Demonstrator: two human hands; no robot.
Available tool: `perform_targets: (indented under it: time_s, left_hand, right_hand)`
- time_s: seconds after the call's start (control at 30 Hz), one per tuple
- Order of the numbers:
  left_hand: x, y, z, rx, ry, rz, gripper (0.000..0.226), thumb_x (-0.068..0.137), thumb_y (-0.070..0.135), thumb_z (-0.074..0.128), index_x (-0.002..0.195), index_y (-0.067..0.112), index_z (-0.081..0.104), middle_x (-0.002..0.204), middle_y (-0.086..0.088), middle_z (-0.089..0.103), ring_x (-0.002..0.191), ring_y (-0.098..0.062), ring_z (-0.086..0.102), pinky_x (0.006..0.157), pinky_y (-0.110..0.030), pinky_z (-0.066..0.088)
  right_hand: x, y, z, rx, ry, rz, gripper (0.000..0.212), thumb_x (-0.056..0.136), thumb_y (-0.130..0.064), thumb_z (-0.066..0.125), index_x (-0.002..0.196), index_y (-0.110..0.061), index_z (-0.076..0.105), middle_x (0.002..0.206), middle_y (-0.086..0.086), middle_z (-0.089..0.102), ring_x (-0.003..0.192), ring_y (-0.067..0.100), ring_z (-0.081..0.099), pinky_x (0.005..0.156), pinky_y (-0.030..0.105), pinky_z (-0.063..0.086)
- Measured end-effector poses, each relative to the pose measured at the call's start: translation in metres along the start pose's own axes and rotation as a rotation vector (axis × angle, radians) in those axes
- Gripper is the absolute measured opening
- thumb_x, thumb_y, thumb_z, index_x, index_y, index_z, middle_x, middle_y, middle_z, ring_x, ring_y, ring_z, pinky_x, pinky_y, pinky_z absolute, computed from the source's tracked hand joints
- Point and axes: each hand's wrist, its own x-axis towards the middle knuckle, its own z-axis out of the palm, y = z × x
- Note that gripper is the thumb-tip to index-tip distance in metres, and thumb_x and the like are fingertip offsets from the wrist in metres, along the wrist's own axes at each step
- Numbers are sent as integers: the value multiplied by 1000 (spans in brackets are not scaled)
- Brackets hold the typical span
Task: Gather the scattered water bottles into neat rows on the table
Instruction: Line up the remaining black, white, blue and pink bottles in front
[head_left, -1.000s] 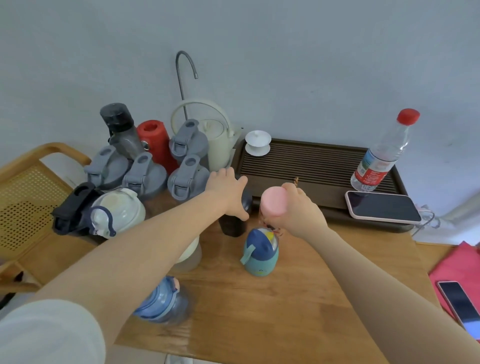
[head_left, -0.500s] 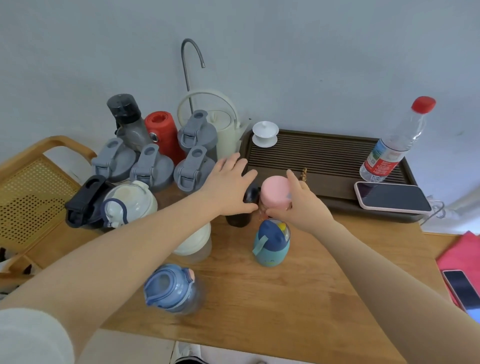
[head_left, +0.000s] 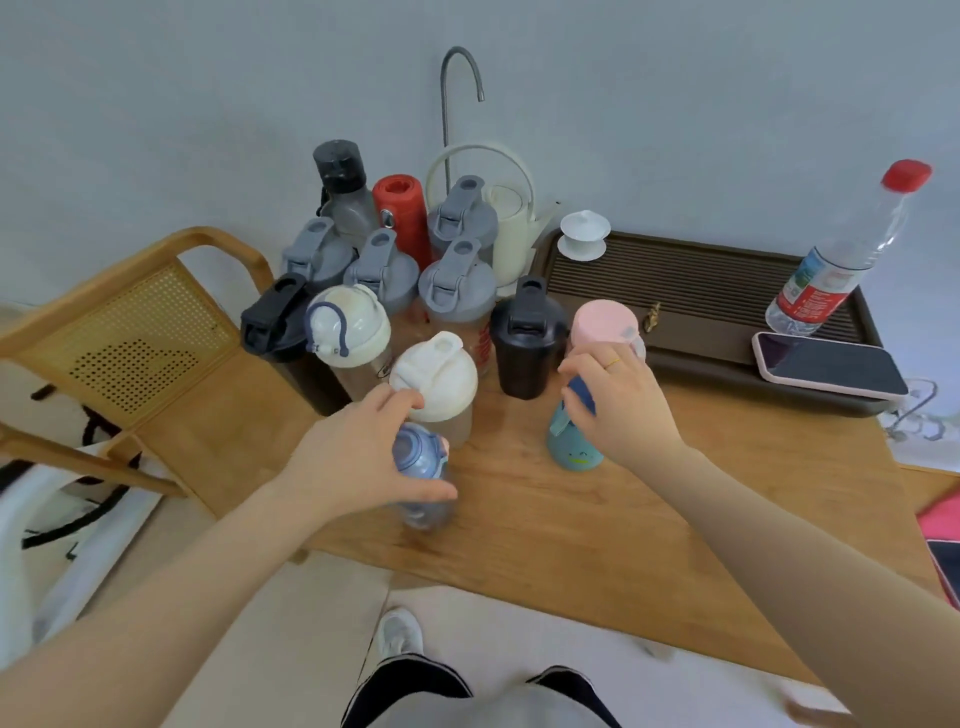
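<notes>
Several bottles stand crowded at the back left of the wooden table (head_left: 597, 525): grey-lidded shakers (head_left: 457, 286), a red flask (head_left: 402, 218), a dark grey bottle (head_left: 343, 192). My left hand (head_left: 358, 462) wraps around the blue-lidded clear bottle (head_left: 418, 454) near the front edge, just in front of the white-lidded shaker (head_left: 436, 379). My right hand (head_left: 621, 410) grips the small teal bottle (head_left: 571, 449) by its dark blue top. The black shaker (head_left: 527, 338) and the pink-lidded bottle (head_left: 602, 325) stand free behind my right hand.
A dark tea tray (head_left: 691, 291) at the back right carries a white lidded cup (head_left: 584, 236), a red-capped plastic water bottle (head_left: 852, 249) and a phone (head_left: 828, 366). A cream kettle (head_left: 509, 234) stands by the bottles. A wicker chair (head_left: 130, 332) is at the left.
My left hand left the black shaker and came back to the blue-lidded bottle. My right hand let go of the pink-lidded bottle and took the teal bottle.
</notes>
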Motion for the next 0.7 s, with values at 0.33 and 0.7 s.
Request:
perform_targets:
  time_s: [0.33, 0.7]
  left_hand:
    - [-3, 25, 39, -24, 33, 50, 73, 71, 42, 71, 129, 26, 30, 124, 0, 45, 100, -21, 56, 70, -25, 41]
    - [66, 69, 47, 111, 152, 158, 76, 78, 43, 65, 137, 19, 23, 128, -9, 47, 115, -26, 43, 91, -37, 39]
  right_hand:
    - [-21, 0, 7, -26, -171, 290, 63, 81, -31, 67, 136, -18, 37, 139, 7, 38, 122, 31, 43, 97, 41, 44]
    - [-13, 11, 7, 53, -282, 395, 57, 77, -30, 70, 123, -25, 36, 127, 7, 49, 106, 31, 54, 79, 42, 52]
